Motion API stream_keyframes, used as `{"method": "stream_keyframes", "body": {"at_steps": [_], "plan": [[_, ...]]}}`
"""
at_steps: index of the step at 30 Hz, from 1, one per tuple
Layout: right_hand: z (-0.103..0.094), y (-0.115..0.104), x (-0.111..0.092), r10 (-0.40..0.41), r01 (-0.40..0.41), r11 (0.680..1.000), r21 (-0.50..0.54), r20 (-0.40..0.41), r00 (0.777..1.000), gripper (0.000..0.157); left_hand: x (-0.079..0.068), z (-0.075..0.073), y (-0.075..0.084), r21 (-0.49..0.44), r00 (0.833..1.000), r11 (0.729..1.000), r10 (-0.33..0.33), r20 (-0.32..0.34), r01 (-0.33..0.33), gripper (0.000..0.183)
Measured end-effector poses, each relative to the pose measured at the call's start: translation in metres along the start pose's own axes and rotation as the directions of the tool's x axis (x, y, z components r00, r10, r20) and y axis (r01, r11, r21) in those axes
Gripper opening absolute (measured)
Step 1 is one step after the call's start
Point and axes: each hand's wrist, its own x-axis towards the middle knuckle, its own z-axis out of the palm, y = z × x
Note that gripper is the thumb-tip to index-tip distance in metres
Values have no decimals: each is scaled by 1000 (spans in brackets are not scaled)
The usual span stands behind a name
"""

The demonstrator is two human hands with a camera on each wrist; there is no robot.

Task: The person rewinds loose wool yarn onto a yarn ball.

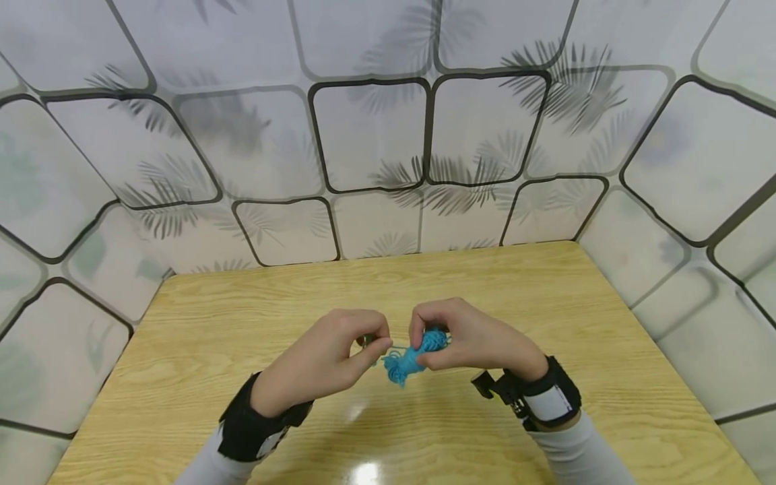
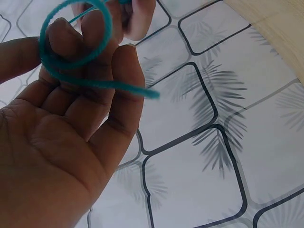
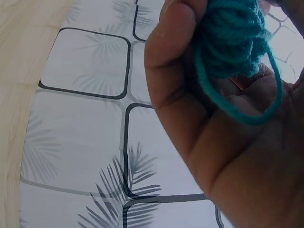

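Note:
A small bundle of blue yarn (image 1: pixel 407 364), wound tight round its middle with loops puffing out at both ends, is gripped between the thumb and fingers of my right hand (image 1: pixel 475 337). In the right wrist view one yarn loop (image 3: pixel 247 118) droops over the palm. My left hand (image 1: pixel 333 353) pinches a yarn strand (image 1: pixel 398 347) that runs across to the bundle. The strand's loose end (image 2: pixel 128 88) curls in a loop in front of the left fingers in the left wrist view. Both hands are held close together above the table.
The wooden table (image 1: pixel 242 310) has a pale, glossy grain. White sheeting (image 1: pixel 376 135) with dark outlined shapes and grey fern leaves stands behind it and at both sides. Black straps with small devices wrap the left wrist (image 1: pixel 257 421) and right wrist (image 1: pixel 542 397).

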Motion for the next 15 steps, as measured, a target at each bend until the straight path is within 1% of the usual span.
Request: {"method": "stream_keyframes", "body": {"at_steps": [5, 8, 11, 15], "plan": [[0, 2, 0, 44, -48, 995, -87, -39, 998, 16, -1, 0, 6, 4, 1000, 1000, 24, -12, -24, 16], [0, 4, 1, 81, -95, 986, -138, -107, 991, 15, -2, 1, 10, 6, 998, 999, 53, -19, -53, 14], [1, 6, 2, 104, -138, 978, -158, -210, 972, 16, -3, 5, 13, 15, 996, 996, 86, -21, -86, 14], [1, 8, 4, 95, -156, 976, -151, -348, 933, 15, -3, 11, 16, 35, 993, 992, 119, -9, -119, 15]]}}
